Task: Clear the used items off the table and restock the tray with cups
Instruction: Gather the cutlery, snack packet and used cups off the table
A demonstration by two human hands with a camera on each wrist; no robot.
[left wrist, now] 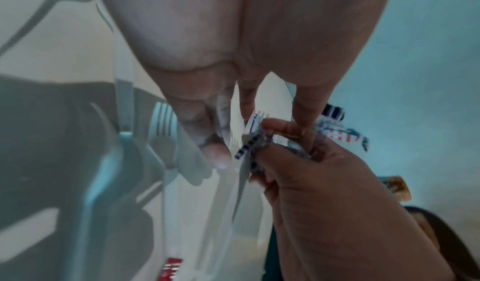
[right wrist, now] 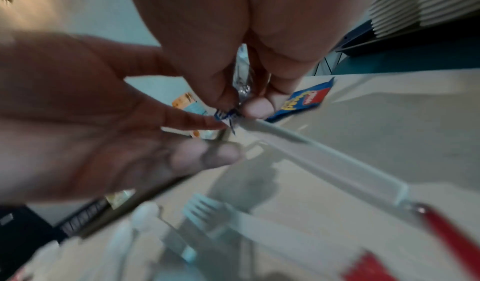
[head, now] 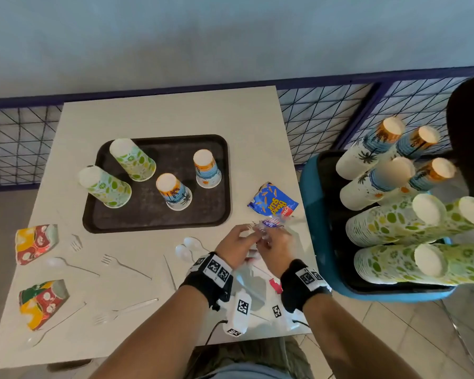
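Pinching crumpled wrapper [head: 268, 227], both hands' grip.

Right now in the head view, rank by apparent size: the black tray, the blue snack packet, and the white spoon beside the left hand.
1. black tray
2. blue snack packet
3. white spoon

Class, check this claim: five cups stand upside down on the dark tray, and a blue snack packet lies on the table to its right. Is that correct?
Not quite. The head view shows four cups upside down on the dark tray, not five: two green-patterned cups and two orange-and-blue cups. The blue snack packet does lie on the table to its right.
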